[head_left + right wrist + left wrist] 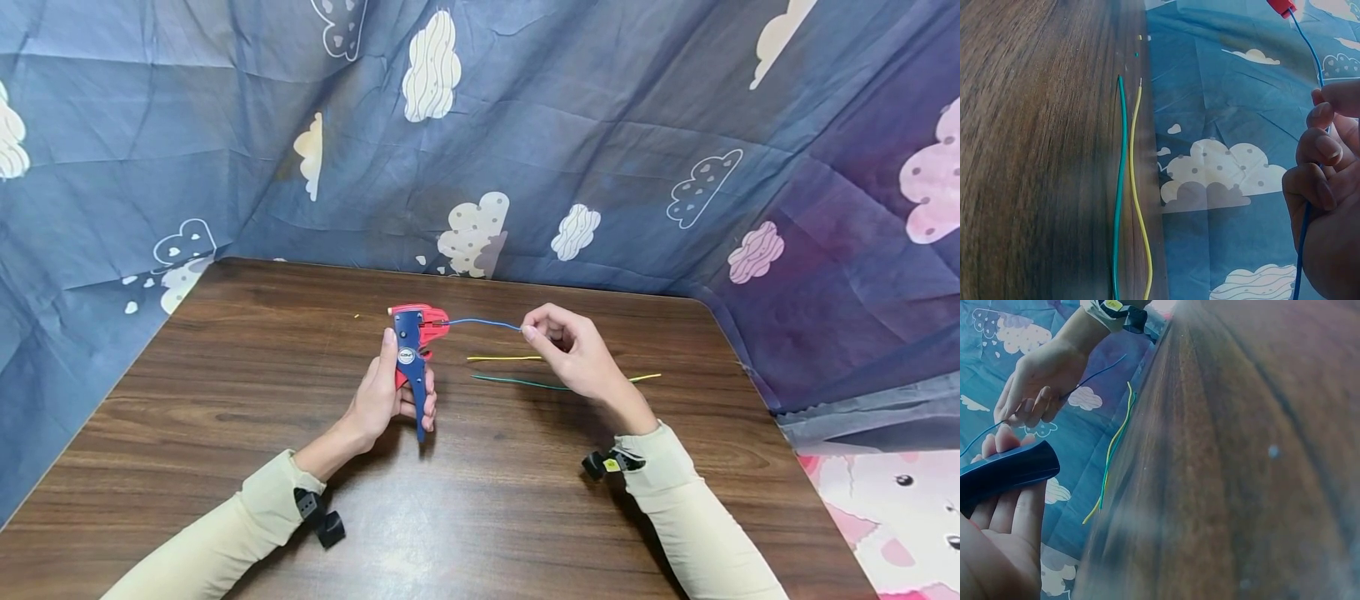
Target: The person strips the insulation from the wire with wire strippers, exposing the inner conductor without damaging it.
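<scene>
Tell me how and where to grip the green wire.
Probably pinch the green wire just in from its left end, coming from above on the near side: it lies thin along the table, and there it runs apart from the yellow wire.

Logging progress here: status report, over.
Left hand grips red-and-blue wire stripper. Right hand pinches blue wire, one end at stripper. Green wire, yellow wire lie nearby; no obstruction seen.

Pale glare washes the near tabletop (450, 525).
</scene>
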`<state>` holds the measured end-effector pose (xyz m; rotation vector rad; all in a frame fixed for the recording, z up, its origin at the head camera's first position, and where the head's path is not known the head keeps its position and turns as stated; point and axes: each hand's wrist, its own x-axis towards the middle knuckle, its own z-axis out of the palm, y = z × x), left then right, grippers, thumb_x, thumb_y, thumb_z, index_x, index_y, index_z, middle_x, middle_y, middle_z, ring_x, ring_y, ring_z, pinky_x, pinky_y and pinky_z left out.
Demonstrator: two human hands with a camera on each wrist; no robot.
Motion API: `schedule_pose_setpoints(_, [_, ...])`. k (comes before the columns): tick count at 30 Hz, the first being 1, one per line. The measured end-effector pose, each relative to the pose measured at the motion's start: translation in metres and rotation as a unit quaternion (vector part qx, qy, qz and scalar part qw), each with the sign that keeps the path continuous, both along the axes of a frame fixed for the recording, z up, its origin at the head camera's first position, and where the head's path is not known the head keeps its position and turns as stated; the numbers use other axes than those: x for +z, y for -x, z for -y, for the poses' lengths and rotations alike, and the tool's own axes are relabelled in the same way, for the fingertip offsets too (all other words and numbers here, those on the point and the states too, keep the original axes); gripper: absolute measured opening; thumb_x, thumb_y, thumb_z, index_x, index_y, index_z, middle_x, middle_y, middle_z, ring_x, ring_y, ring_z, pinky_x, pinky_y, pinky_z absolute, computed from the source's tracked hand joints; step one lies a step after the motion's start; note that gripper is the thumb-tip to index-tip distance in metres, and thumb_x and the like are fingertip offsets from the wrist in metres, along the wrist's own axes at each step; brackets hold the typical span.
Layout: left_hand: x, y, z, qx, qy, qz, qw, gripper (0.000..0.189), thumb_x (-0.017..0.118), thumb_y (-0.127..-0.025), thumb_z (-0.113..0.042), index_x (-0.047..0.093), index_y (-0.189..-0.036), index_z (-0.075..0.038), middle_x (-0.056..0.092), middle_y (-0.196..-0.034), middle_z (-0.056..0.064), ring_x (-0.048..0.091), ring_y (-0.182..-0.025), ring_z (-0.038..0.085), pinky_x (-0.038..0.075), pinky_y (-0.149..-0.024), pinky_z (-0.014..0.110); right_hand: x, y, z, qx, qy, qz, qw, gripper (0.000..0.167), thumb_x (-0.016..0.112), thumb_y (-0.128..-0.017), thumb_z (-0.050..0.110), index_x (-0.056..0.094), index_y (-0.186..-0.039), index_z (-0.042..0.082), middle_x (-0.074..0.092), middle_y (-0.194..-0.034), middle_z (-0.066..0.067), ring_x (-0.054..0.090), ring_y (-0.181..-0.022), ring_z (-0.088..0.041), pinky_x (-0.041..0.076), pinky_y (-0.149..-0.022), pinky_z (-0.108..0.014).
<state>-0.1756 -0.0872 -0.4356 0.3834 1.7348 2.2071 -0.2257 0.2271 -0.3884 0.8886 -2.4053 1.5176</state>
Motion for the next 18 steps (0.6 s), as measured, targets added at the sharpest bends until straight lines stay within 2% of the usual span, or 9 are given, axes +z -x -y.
schedule_pose_setpoints(8, [0.0004, -0.0003, 0.0007, 0.008, 0.002, -0.007, 0.9999, 0.100, 0.010, -0.102, -0.085, 0.057, -0.091, 0.002, 0.065, -0.067, 0.008, 0.066, -0.052, 0.020, 0.065, -0.056, 0.041, 0.0002, -0.0002, 0.0005, 0.000, -0.004, -0.004, 1.0000, 0.008, 0.069, -0.107, 0.012, 0.071, -0.108, 0.020, 0.054, -0.073, 0.000, 0.046, -0.061, -0.011, 0.037, -0.053, -0.026])
schedule_pose_setpoints(18, [-0.0014, 0.0011, 0.0001, 0.006, 0.001, -0.001, 1.0000, 0.100, 0.011, -0.101, -0.087, 0.057, -0.093, 0.001, 0.066, -0.068, 0.008, 0.068, -0.055, 0.021, 0.066, -0.059, 0.042, 0.0003, -0.0015, 0.0014, 0.009, -0.005, -0.004, 0.9999, 0.009, 0.067, -0.107, 0.010, 0.071, -0.109, 0.017, 0.053, -0.072, 0.001, 0.044, -0.060, -0.011, 0.036, -0.053, -0.026])
